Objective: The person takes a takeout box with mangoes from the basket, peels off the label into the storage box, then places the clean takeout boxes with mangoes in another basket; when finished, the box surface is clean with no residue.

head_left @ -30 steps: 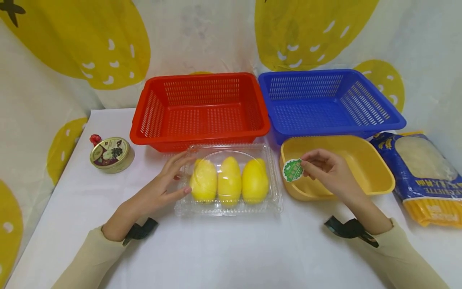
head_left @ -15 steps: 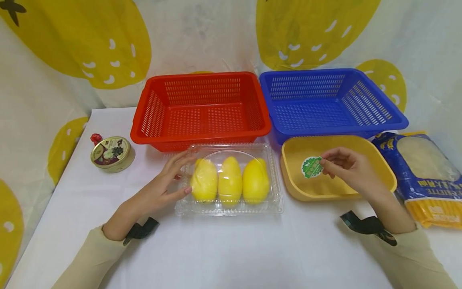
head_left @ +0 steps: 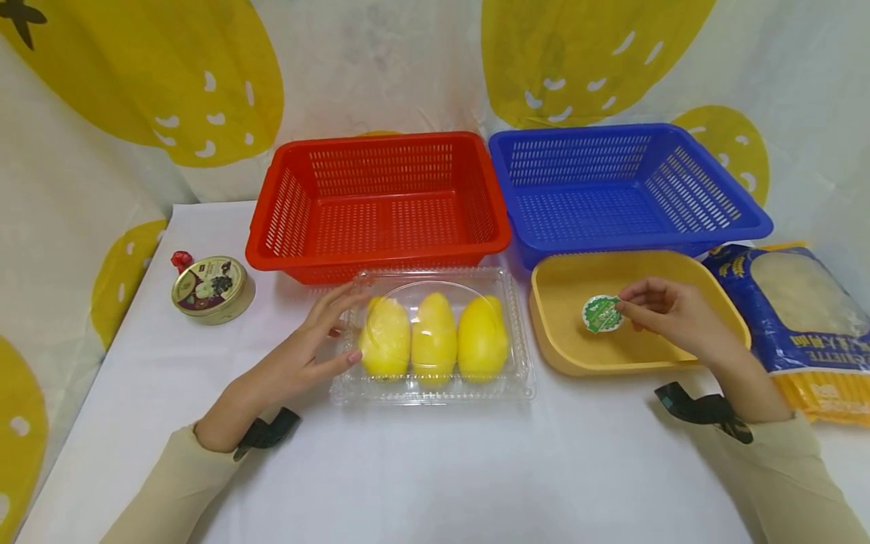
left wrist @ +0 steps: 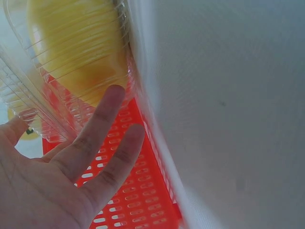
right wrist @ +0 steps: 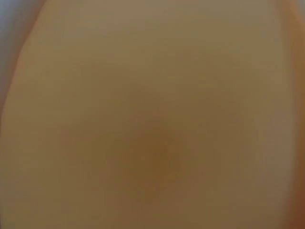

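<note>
In the head view my right hand (head_left: 669, 313) pinches a round green-and-white sticker (head_left: 602, 313) by its right edge, over the yellow plastic basin (head_left: 564, 359). The right wrist view holds only a blurred yellow-brown surface, with no hand in it. My left hand (head_left: 306, 344) rests at the left side of a clear plastic clamshell box (head_left: 435, 397), its fingers spread along the wall. Three yellow mango-like fruits (head_left: 433, 340) lie side by side in the box. From the left wrist, the fingers (left wrist: 109, 102) reach up to the ridged clear wall, a fruit (left wrist: 76, 43) behind it.
A red basket (head_left: 377, 261) stands behind the box, with a blue basket (head_left: 639, 245) to its right. Far left are a round gold tin (head_left: 213, 291) and a small red-wrapped item (head_left: 181, 261). A blue-and-yellow food bag (head_left: 809, 317) lies right of the basin.
My right hand has moved right with the sticker, from the basin's left rim to over its inside. The left hand has stayed at the box.
</note>
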`<state>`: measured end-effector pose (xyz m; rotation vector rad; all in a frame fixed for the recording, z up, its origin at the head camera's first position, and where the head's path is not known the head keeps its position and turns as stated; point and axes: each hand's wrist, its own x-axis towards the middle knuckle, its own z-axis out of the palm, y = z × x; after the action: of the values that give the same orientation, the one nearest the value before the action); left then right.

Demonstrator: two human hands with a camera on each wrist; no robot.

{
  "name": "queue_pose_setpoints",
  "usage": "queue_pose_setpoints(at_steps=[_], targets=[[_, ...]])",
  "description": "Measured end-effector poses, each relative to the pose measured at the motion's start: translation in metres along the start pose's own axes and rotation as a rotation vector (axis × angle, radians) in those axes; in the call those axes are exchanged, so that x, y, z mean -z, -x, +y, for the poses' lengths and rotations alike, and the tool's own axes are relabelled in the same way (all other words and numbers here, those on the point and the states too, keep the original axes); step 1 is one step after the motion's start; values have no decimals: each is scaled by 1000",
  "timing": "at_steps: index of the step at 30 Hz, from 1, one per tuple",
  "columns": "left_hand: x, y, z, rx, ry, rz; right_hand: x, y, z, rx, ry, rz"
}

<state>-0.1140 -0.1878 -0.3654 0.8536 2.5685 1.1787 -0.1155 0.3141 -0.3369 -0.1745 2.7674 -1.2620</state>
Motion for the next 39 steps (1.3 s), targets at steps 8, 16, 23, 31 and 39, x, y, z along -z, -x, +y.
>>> queue_pose_setpoints(at_steps=[8, 16, 23, 31, 39], targets=[[0, -1, -1, 2, 8, -2, 2, -6, 15, -22, 85, -24], [0, -1, 0, 13, 18, -5, -1, -8, 19, -34, 110, -66], [0, -1, 0, 12, 17, -2, -2, -9, 21, -35, 98, -84], [0, -1, 0, 11, 23, -6, 0, -7, 20, -63, 112, -91], [-1, 0, 0, 19, 19, -6, 0, -7, 20, -76, 129, -88]])
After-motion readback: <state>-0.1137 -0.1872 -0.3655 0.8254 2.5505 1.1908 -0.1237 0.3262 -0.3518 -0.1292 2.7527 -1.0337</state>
